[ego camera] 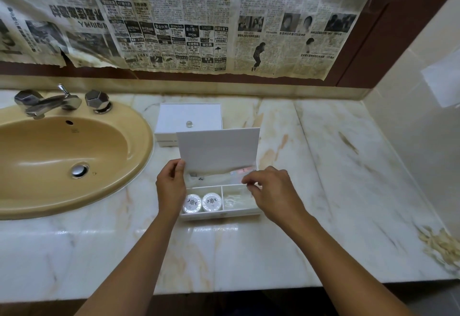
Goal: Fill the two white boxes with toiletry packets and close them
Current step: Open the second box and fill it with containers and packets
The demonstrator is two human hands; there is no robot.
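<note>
The near box is sitting on the table, its lid tilting half-raised — thin, stiff, light, likely best taken by the side edges. The left hand is pinching its left edge; the right hand's grip looks curled near the right edge — contact unclear. The far box is lying closed behind.

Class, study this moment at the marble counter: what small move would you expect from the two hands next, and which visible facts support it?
Probably lower the lid onto the near box. The left hand and right hand hold the lid tilted above it, its front compartments already hold two round packets and a clear packet, and the far box is closed.
</note>
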